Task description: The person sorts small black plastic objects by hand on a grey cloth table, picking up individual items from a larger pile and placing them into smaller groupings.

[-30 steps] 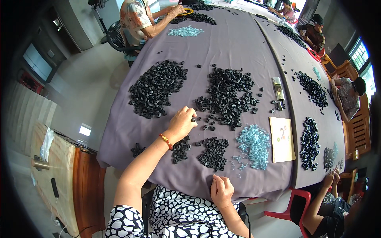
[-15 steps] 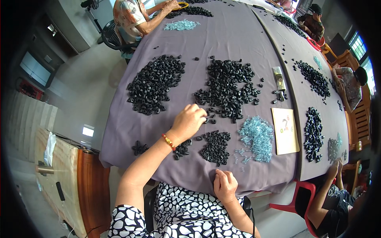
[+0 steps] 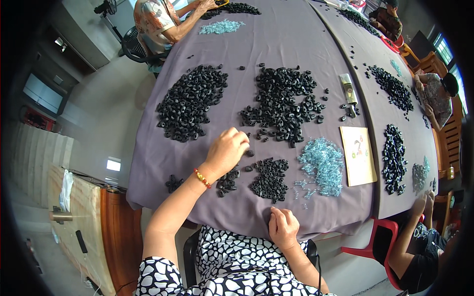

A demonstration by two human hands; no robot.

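My left hand [image 3: 227,152], with a red and gold bracelet on its wrist, is over the cloth beside the lower edge of a big heap of small black ring-like parts [image 3: 284,96]. Its fingers are curled together; whatever they hold is hidden. One loose black part [image 3: 250,153] lies by the fingertips. Under and beside the wrist is a small black pile [image 3: 228,183]. At the table's near edge my right hand [image 3: 284,228] rests closed, its contents out of sight. Nearest to it are a pile of small black pieces [image 3: 269,180] and a heap of small light-blue shiny pieces [image 3: 322,166].
Another black heap [image 3: 193,103] lies to the left on the purple-grey cloth [image 3: 207,212]. A flat tan board [image 3: 358,156] and a clear tube-shaped thing [image 3: 348,90] lie to the right. Co-workers sit around the table; a red chair [image 3: 368,246] stands at the lower right.
My left hand has drawn back slightly to the left, away from the big black heap, and a loose black part now shows by its fingertips. The right hand stays closed at the edge.
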